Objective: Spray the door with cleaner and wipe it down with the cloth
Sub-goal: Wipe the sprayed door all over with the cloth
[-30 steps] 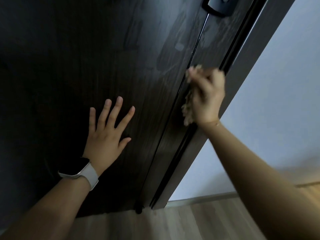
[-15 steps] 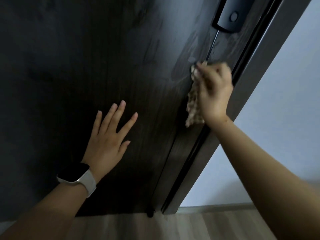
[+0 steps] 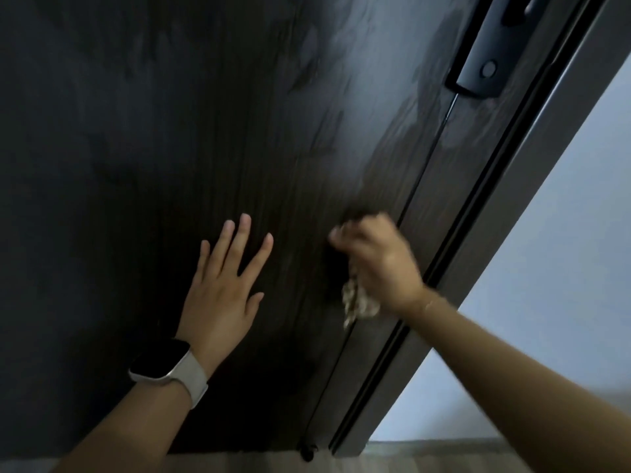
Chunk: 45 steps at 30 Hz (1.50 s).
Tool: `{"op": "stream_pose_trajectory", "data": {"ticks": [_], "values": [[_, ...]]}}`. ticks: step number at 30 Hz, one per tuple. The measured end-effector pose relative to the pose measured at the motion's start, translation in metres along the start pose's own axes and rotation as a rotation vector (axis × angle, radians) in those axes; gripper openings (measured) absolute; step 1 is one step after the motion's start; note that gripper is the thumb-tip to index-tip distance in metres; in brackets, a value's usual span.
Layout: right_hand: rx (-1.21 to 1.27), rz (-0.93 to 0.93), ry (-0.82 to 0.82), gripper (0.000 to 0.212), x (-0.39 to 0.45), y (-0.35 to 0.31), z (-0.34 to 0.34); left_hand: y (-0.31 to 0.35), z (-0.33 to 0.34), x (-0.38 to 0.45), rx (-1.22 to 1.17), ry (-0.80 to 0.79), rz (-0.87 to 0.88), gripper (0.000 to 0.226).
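A dark wood-grain door (image 3: pixel 239 131) fills most of the view, seen from above and close up, with pale smeared streaks visible across its upper middle. Near the door's upper right edge a black lock plate (image 3: pixel 485 52) is mounted, with a small round button near its lower end. Along the door's right edge a dark frame (image 3: pixel 454 285) runs diagonally down to the floor, and beyond it a pale wall (image 3: pixel 563 233) is seen. At the bottom edge of the door a strip of light wood-look floor (image 3: pixel 444 459) is visible, and a small dark stopper (image 3: pixel 307 452) sits at the door's lower right corner. The left hand (image 3: pixel 222 291) is laid flat against the lower middle of the door, fingers straight and spread, nothing held in it. A watch (image 3: pixel 164 367) with a dark face and pale strap is worn on that wrist. The right hand (image 3: pixel 379 264), blurred, is curled around a bunched beige patterned cloth (image 3: pixel 358 302), which is pressed to the door close to its right edge, just right of the left hand; a tuft of cloth hangs below the fist. The right forearm crosses in front of the frame and wall at lower right. No containers are in view.
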State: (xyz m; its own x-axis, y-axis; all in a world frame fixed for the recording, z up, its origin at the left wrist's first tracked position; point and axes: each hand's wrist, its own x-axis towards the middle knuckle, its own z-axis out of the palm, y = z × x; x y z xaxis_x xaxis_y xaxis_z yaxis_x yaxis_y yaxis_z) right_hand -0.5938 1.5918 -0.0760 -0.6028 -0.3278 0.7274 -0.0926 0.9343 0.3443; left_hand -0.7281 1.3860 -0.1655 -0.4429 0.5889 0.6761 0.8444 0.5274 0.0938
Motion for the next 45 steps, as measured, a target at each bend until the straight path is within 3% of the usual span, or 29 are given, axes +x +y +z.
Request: {"op": "stream_pose_trajectory", "data": {"ticks": [3, 5, 8, 11, 14, 17, 19, 22, 25, 28, 31, 37, 39, 43, 45], "values": [[-0.061, 0.156, 0.309, 0.011, 0.05, 0.017, -0.028, 0.003, 0.0, 0.001, 0.012, -0.04, -0.014, 0.095], [-0.066, 0.226, 0.401, 0.007, 0.06, 0.013, -0.023, 0.001, -0.001, 0.001, 0.024, -0.052, -0.004, 0.095], [-0.024, 0.181, 0.33, 0.013, 0.033, -0.01, 0.013, -0.004, -0.01, -0.006, 0.037, 0.012, 0.031, 0.089], [0.014, 0.019, 0.122, 0.023, -0.011, -0.043, 0.062, -0.022, -0.022, -0.022, 0.087, 0.085, 0.068, 0.085], [0.078, -0.029, -0.077, 0.036, -0.041, -0.079, 0.106, -0.067, -0.02, -0.05, 0.182, 0.018, 0.101, 0.092], [0.131, -0.004, -0.158, 0.026, -0.047, -0.111, 0.132, -0.123, -0.001, -0.084, 0.226, -0.068, 0.13, 0.104], [0.154, 0.063, -0.09, 0.021, -0.041, -0.13, 0.144, -0.152, 0.017, -0.104, 0.236, -0.1, 0.141, 0.109], [0.159, 0.306, 0.115, 0.016, -0.032, -0.157, 0.157, -0.182, 0.047, -0.128, 0.251, -0.118, 0.147, 0.116], [0.188, 0.578, 0.287, 0.019, -0.023, -0.187, 0.172, -0.204, 0.071, -0.139, 0.244, -0.059, 0.164, 0.121], [0.23, 0.702, 0.457, 0.011, -0.014, -0.213, 0.193, -0.216, 0.084, -0.138, 0.238, 0.01, 0.173, 0.125], [0.261, 0.719, 0.483, 0.007, -0.016, -0.238, 0.218, -0.219, 0.088, -0.137, 0.236, 0.017, 0.19, 0.126], [0.32, 0.646, 0.176, 0.004, -0.048, -0.294, 0.27, -0.219, 0.088, -0.138, 0.214, 0.012, 0.2, 0.124], [0.328, 0.644, 0.203, 0.004, -0.039, -0.292, 0.265, -0.221, 0.089, -0.137, 0.214, 0.018, 0.214, 0.123], [0.232, 0.561, 0.412, 0.003, 0.012, -0.258, 0.233, -0.227, 0.091, -0.137, 0.224, 0.039, 0.25, 0.109], [0.213, 0.55, 0.369, 0.007, 0.007, -0.255, 0.236, -0.23, 0.09, -0.137, 0.222, 0.036, 0.269, 0.096]]}}
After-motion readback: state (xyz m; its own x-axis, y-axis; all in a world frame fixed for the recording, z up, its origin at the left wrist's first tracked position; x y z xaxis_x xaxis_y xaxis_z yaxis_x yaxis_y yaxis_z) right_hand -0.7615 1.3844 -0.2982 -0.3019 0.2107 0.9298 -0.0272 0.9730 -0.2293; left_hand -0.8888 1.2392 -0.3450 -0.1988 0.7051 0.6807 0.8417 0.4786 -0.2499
